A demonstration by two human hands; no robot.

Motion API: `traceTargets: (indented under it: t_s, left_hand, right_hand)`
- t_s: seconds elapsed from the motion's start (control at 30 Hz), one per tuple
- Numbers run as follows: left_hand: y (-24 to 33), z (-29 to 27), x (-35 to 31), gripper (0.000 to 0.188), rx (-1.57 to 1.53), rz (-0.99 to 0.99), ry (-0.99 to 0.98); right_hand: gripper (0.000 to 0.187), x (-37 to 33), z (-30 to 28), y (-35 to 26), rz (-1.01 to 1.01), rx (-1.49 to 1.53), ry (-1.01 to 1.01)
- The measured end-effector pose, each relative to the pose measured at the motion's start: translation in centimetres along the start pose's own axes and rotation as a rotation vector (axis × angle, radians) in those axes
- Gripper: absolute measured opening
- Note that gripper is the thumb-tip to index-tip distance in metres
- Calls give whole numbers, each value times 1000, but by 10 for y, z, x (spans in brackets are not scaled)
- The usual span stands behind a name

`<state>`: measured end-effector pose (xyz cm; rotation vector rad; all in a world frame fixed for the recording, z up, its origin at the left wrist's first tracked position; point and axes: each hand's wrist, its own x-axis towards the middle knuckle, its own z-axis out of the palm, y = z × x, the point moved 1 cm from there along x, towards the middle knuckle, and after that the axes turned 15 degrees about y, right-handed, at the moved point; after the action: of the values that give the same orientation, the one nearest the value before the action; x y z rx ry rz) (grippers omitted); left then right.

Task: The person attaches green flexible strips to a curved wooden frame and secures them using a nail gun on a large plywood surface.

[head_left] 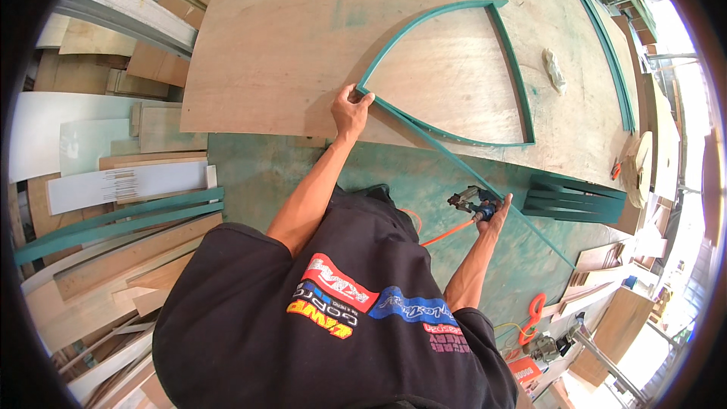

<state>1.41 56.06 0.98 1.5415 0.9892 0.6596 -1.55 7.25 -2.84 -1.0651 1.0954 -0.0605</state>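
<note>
On the plywood sheet lies a green frame [519, 79] of thin strips, two of them bowed outward and meeting in a point at the left. My left hand [351, 115] is closed at that point, its thumb and fingers pinching the corner and the end of a long green strip [458, 160]. The strip slants down to the right, past the sheet's near edge. My right hand [494, 221] is closed on a nail gun [471, 199] with an orange hose [447, 233]. The strip passes against the right hand's fingers; whether they grip it too is unclear.
The plywood sheet [265, 53] spans the far side. Long green strips [594, 23] run along its right. A stack of green boards [572, 203] sits beyond my right hand. Wood offcuts [170, 129] are piled at left. A crumpled plastic piece [554, 70] lies on the sheet.
</note>
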Motion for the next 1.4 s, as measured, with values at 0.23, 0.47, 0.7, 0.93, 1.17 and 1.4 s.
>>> traceTargets:
  t_s: [0.23,0.47,0.7,0.93,1.17,1.4]
  left_hand:
    - [-8,10,8,26,-115,-154,104]
    - [0,12,8,25,-6,-160,147]
    - [-6,14,15,24,72,-136,155]
    - [-6,16,13,22,77,-42,187]
    - [-3,15,12,25,183,-8,178]
    - [1,15,10,20,170,22,204]
  right_hand:
    - [59,-13,7,-1,-34,21,-4]
    - [57,-10,8,-6,-51,21,-29]
    - [56,-5,7,-13,-43,48,-67]
    - [60,7,14,-16,-6,-37,-22]
    - [65,16,8,-10,-56,-45,-79]
    - [61,30,6,-12,-59,-76,-98]
